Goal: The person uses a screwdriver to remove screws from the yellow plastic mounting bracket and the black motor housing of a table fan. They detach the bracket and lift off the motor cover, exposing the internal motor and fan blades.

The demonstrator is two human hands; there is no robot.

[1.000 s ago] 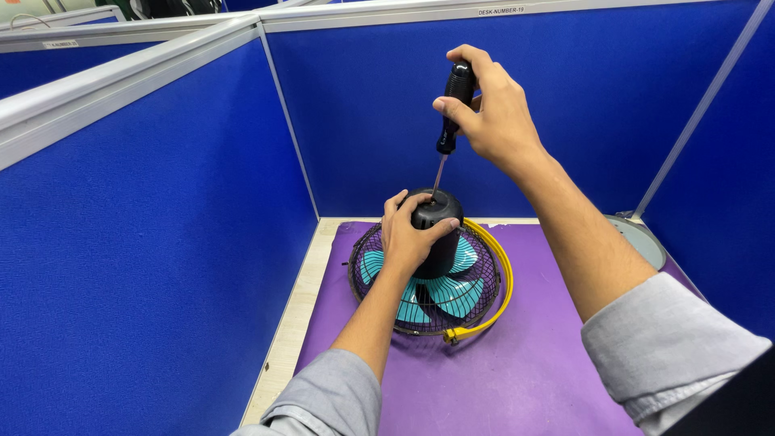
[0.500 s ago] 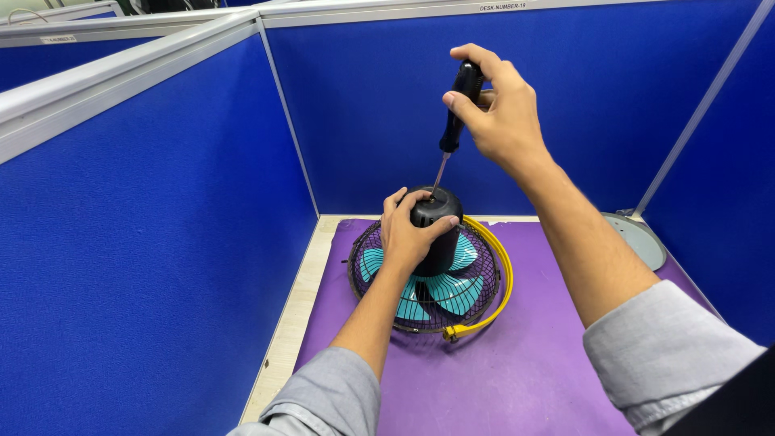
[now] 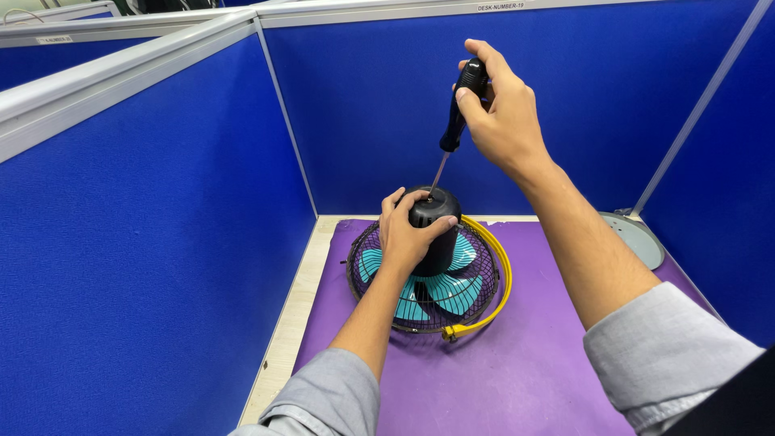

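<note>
Gripping the black motor housing (image 3: 433,222) of a teal-bladed fan (image 3: 432,278) lying on the purple mat (image 3: 525,363), the left hand (image 3: 408,234) has its fingers wrapped around it; the right hand (image 3: 500,113) fingers clasp a black-handled screwdriver (image 3: 456,121), tip on the housing's top.

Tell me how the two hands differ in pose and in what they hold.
The left hand is low, wrapped around the black motor housing of the fan; the right hand is raised, gripping the screwdriver by its black handle. The left steadies from the side; the right holds its tool upright, tip down on the housing. Both have grey sleeves.
</note>
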